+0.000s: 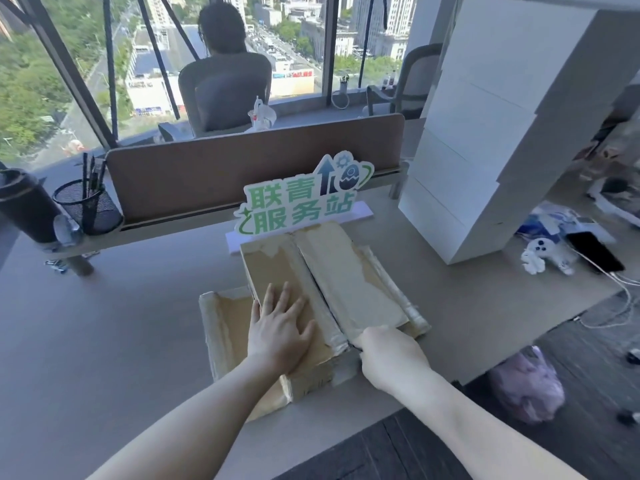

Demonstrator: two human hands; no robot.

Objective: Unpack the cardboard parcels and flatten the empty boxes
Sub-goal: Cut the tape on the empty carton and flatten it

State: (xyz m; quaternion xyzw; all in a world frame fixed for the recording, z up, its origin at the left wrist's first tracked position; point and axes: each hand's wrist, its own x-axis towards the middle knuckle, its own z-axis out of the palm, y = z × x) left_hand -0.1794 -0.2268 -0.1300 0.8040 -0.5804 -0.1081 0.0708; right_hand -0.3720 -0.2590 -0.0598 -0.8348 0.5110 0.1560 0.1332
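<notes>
A brown cardboard parcel (349, 275) lies on the grey desk (114, 317) in front of me, its two top flaps closed and meeting along a taped centre seam. My left hand (280, 327) rests flat on the left flap, fingers spread. At the near end of the seam my right hand (388, 355) is curled against the box's front edge; its fingertips are hidden. Beneath the parcel, a flattened piece of cardboard (225, 323) sticks out to the left.
A green-lettered sign (298, 202) stands just behind the parcel. A stack of white boxes (485, 150) rises at the right, with a phone on a cable (594, 251) and a white toy (540, 258) beside it. A mesh pen cup (86, 206) and dark bottle (24, 206) sit left. A person sits beyond the divider (242, 168).
</notes>
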